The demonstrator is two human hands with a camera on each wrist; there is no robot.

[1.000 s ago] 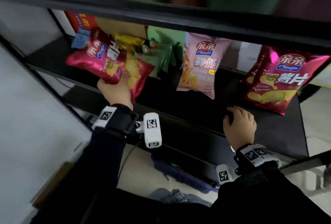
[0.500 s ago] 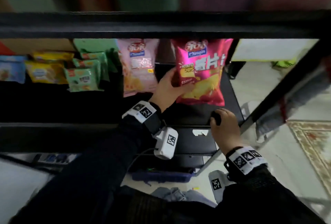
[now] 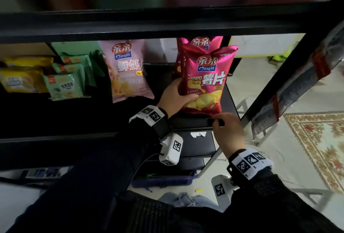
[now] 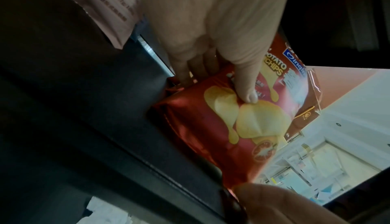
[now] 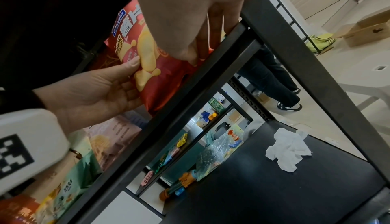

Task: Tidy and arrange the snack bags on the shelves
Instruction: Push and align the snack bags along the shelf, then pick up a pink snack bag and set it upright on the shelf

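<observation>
A magenta potato chips bag stands upright at the right end of the black shelf. My left hand grips its lower left side, thumb on the front and fingers behind. A second magenta bag stands right behind it, mostly hidden. My right hand holds the shelf's front edge just below the bag, its fingers curled over the rail. Left of them stands a pink shrimp cracker bag.
Green packets and yellow packets sit further left. The upper shelf board hangs low overhead, and a black upright post bounds the right end. A crumpled white tissue lies on the shelf below.
My left hand has carried the magenta bag from the shelf's left end to its right end and stood it in front of the second magenta bag. My right hand stayed on the edge.
</observation>
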